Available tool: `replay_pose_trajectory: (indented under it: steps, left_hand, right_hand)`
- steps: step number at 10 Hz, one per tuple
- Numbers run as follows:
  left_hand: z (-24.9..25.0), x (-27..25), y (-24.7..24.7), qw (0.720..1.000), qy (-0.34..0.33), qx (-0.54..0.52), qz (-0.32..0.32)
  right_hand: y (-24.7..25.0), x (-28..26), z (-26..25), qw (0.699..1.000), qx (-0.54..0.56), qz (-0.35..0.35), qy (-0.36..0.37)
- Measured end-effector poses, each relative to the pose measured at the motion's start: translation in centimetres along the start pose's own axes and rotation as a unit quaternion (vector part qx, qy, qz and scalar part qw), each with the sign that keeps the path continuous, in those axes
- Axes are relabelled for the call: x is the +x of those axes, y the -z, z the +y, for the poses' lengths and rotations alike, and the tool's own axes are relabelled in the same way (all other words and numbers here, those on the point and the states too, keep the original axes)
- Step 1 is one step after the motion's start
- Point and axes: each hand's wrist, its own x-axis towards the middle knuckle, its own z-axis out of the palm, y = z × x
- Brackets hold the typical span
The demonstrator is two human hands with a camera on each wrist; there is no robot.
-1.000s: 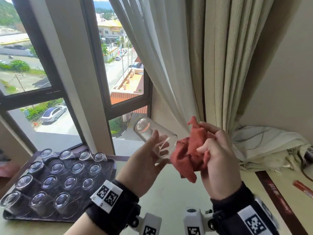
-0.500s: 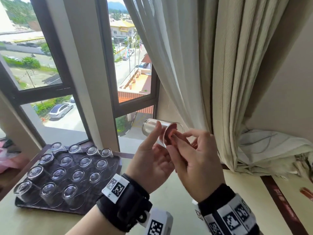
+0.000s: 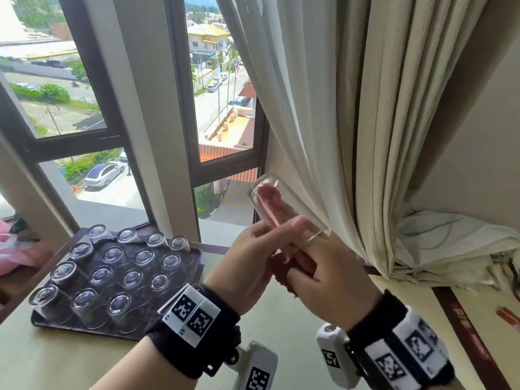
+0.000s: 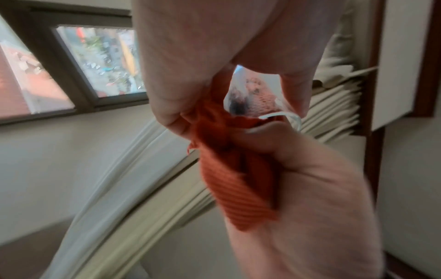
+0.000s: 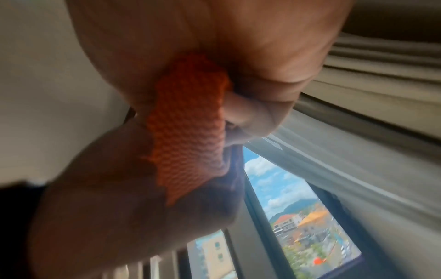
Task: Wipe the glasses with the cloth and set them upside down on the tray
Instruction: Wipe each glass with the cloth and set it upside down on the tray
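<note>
Head view hides most of the cloth [image 3: 284, 258] inside the glass [image 3: 277, 205], both hands' fingers gripping.

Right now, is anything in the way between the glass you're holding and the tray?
Nothing visible blocks it. The glass, cloth stuffed inside, is held above bare table. The tray lies left, its near-right corner free.

The cloth [image 4: 235, 190] gripped by the right hand [image 3: 326, 288] was orange-red with a fine waffle weave; the glass [image 3: 277, 205] held by the left hand [image 3: 244, 266] was clear, tinted pink where the cloth filled it. Left of the grip, the tray [image 3: 197, 256] was dark brown, its upturned glasses [image 3: 132, 278] colourless. Right of the grip hung cream curtains [image 3: 394, 122]. Both wristbands [image 3: 194, 330] were black, bearing black-and-white square codes.
</note>
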Motion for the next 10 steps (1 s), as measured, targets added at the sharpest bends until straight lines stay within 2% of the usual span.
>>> replay_pose_trajectory:
  steps: [1, 2, 3, 4, 5, 6, 7, 8, 9, 10]
  left_hand:
    - [0.6, -0.2, 0.0, 0.998, -0.027, 0.054, -0.013]
    - [1.2, -0.4, 0.4, 0.994, -0.051, 0.092, -0.036]
    - [1.4, -0.3, 0.3, 0.990, -0.070, 0.116, -0.050]
    - [1.5, 0.0, 0.2, 0.991, -0.059, 0.115, -0.018]
    - [1.8, 0.4, -0.1, 0.990, -0.030, 0.139, 0.016]
    - [1.8, 0.7, -0.2, 0.984, -0.016, 0.172, 0.036]
    - [1.3, 0.8, 0.2, 0.985, -0.024, 0.169, 0.016]
    - [0.4, 0.8, 0.9, 0.995, -0.044, 0.079, -0.029]
    - [0.0, 0.9, 1.2, 0.995, -0.057, 0.064, -0.055]
    - [0.4, 1.1, 0.9, 0.995, -0.039, 0.090, 0.002]
  right_hand:
    - [1.6, 0.0, -0.8, 0.954, 0.284, -0.062, -0.076]
    - [2.0, -0.4, -1.2, 0.776, 0.607, -0.121, -0.125]
    - [1.2, -0.9, -1.2, 0.624, 0.765, -0.119, -0.105]
    - [1.5, -0.4, -1.8, 0.764, 0.623, -0.085, -0.147]
    - [1.3, 0.2, -1.0, 0.998, -0.017, -0.061, 0.000]
    - [1.2, 0.6, -1.1, 0.970, -0.235, -0.053, 0.026]
    - [1.8, 0.5, -1.2, 0.995, 0.074, -0.061, -0.042]
    - [2.3, 0.2, -1.5, 0.778, 0.602, -0.119, -0.136]
    - [2.0, 0.2, -2.1, 0.657, 0.729, -0.108, -0.156]
    - [1.7, 0.5, -2.1, 0.971, 0.218, -0.080, -0.057]
